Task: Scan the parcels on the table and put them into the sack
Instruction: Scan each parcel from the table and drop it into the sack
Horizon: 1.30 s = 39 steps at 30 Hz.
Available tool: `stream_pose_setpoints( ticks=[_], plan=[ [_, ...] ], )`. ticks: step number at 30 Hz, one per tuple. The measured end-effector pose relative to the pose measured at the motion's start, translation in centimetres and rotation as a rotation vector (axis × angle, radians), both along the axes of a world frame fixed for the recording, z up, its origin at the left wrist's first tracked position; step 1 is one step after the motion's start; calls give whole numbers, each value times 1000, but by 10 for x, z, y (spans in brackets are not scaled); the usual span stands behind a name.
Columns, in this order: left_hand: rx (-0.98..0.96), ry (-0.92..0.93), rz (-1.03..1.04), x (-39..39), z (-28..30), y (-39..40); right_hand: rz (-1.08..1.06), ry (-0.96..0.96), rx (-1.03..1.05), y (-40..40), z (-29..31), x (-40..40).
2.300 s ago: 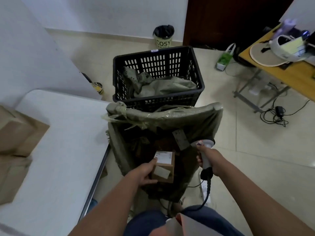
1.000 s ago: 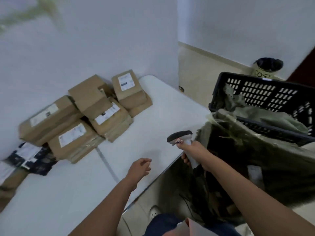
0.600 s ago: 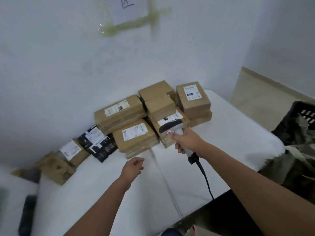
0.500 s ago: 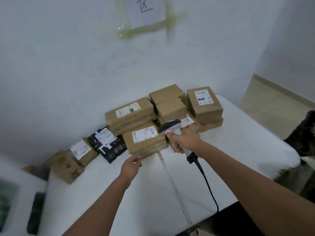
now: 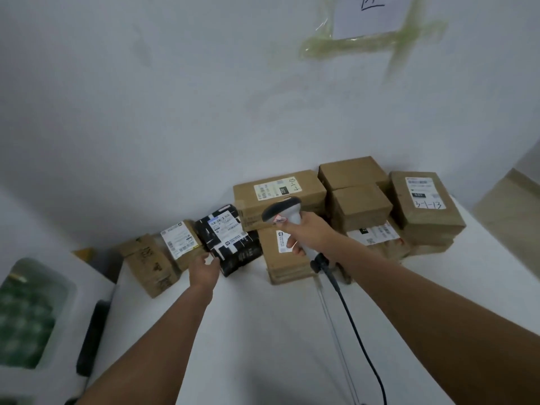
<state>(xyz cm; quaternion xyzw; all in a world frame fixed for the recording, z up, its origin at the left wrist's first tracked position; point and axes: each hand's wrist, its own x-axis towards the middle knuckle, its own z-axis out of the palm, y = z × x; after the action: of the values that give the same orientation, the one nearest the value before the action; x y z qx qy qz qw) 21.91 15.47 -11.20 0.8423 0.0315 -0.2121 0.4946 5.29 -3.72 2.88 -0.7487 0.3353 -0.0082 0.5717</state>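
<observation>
Several brown cardboard parcels (image 5: 426,206) are piled against the wall at the back of the white table (image 5: 263,331). A black-and-white patterned parcel (image 5: 230,241) lies left of the pile, beside a small labelled brown box (image 5: 179,241). My left hand (image 5: 204,268) reaches to the near left corner of the black parcel, fingers touching it; the grip is unclear. My right hand (image 5: 309,232) grips a grey handheld scanner (image 5: 285,211) above a flat brown parcel (image 5: 285,258), its cable trailing back toward me. The sack is out of view.
A printed brown box (image 5: 149,266) sits at the far left of the row. A black bar-shaped object (image 5: 92,337) lies near the table's left edge. A translucent tub of green things (image 5: 26,314) stands at the left. A taped paper sign (image 5: 371,16) hangs on the wall.
My view has swung left from the sack to the table. My left hand moved further left, from the flat brown parcel to the black parcel. My right hand still holds the scanner.
</observation>
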Motion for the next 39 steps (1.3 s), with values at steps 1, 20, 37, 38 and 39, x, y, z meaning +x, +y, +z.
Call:
stream_pose_setpoints(
  ticks=[1,20,37,38,39],
  plan=[
    [-3,42,12,7,-4,-3,2,13,4,1,-4,5],
    [-310,354,245,44,-40,-49,-17,147,70,3,-40,5],
    [804,-382,-957,66,-54,-58,-85,134,111,13,-42,-13],
    [807,-390,-967,66,-50,-61,-88,133,114,11,-42,-13],
    [809,-400,-977,67,-49,-64,-92,133,119,9,-43,-13]
  ],
)
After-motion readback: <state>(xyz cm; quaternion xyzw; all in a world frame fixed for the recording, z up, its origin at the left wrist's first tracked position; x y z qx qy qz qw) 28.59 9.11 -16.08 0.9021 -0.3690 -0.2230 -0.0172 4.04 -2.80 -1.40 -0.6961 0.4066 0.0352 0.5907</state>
